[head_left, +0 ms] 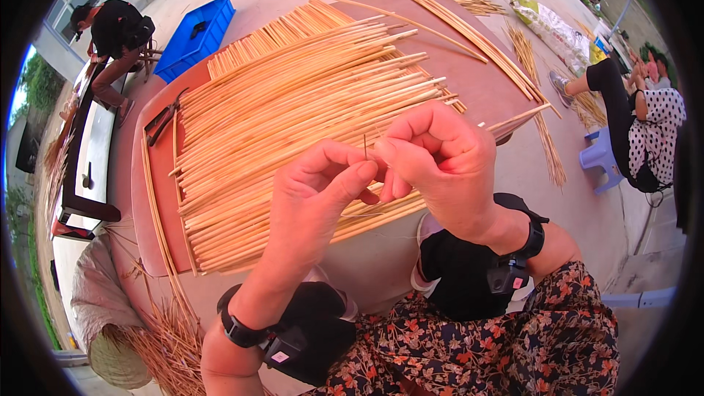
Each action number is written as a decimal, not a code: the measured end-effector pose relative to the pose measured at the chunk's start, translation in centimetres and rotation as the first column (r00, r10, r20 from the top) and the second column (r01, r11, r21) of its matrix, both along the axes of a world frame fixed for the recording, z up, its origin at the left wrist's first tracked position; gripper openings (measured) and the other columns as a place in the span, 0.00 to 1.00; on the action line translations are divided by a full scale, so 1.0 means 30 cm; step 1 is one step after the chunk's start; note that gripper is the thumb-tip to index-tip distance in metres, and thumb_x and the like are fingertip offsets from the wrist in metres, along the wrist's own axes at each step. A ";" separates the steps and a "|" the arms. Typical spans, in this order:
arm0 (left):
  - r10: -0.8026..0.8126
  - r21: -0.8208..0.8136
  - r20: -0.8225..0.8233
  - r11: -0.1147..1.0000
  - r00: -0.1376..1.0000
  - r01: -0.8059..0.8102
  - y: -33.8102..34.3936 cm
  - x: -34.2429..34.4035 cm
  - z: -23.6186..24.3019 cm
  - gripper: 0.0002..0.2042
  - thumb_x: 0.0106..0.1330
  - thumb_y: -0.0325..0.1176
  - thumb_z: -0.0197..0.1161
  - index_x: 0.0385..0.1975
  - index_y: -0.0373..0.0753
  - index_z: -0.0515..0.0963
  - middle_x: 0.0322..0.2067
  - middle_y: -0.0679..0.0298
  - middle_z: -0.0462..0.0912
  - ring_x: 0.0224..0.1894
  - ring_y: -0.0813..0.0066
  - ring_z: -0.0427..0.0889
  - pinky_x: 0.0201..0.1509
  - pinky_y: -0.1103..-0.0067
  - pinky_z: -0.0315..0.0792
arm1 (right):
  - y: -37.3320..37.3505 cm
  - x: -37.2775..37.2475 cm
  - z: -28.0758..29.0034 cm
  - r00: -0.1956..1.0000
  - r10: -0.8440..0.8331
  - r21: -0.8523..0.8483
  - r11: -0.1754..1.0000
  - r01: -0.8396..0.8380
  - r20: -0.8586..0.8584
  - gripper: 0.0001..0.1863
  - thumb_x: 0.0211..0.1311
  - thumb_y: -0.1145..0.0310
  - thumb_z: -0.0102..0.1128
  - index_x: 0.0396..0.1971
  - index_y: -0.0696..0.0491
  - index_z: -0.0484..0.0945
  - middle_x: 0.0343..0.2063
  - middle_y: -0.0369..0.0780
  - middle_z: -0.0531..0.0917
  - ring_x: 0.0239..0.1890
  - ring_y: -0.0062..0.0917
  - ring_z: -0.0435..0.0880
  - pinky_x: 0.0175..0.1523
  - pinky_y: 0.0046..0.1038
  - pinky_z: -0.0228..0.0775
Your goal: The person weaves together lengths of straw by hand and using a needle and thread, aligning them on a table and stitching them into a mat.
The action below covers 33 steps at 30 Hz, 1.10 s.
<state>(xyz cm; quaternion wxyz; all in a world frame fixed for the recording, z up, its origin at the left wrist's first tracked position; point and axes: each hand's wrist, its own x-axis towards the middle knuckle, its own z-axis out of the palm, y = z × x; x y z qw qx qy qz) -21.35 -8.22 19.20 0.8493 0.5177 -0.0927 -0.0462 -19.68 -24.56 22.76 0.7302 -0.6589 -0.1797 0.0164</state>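
Both of my hands meet above a mat of pale reed stalks (279, 147) laid side by side on a reddish-brown table. Between the thumb and forefinger of my left hand (312, 187) is a thin dark needle (365, 145), standing upright. My right hand (451, 169) pinches right beside it, its fingertips almost touching the left ones. A fine pale thread (378, 214) hangs below the hands; the part of it between the right fingertips is too small to make out.
Dark-handled pliers (166, 119) lie on the table (150, 198) at the left. A blue crate (196, 38) stands behind it. Loose stalks (477, 42) lie at the back right, and a reed bundle (165, 345) at lower left. One person sits at each side, the right one by a stool (603, 158).
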 end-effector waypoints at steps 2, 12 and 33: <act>0.007 -0.008 0.008 1.000 1.000 -0.007 0.000 0.002 -0.003 0.04 0.66 0.25 0.62 0.36 0.33 0.79 0.34 0.64 0.83 0.34 0.80 0.81 0.38 0.82 0.78 | 0.002 -0.003 -0.007 0.997 -0.011 -0.036 0.999 0.014 0.081 0.02 0.63 0.77 0.56 0.31 0.60 0.74 0.21 0.34 0.80 0.22 0.11 0.79 0.27 0.15 0.73; -0.005 0.029 -0.003 1.000 1.000 0.005 0.015 0.006 -0.005 0.03 0.65 0.23 0.62 0.35 0.32 0.79 0.32 0.65 0.82 0.34 0.80 0.81 0.38 0.82 0.78 | -0.009 -0.012 0.026 0.999 0.044 -0.106 0.994 -0.041 0.022 0.04 0.60 0.77 0.58 0.27 0.59 0.74 0.19 0.34 0.80 0.21 0.10 0.79 0.24 0.14 0.69; 0.049 0.088 0.017 0.995 0.999 -0.051 0.011 0.009 -0.004 0.04 0.63 0.23 0.63 0.35 0.30 0.79 0.32 0.61 0.83 0.32 0.79 0.81 0.38 0.83 0.78 | -0.024 -0.005 0.030 0.992 0.110 -0.141 0.983 -0.117 -0.057 0.06 0.64 0.73 0.58 0.30 0.58 0.73 0.24 0.37 0.82 0.24 0.11 0.80 0.25 0.12 0.69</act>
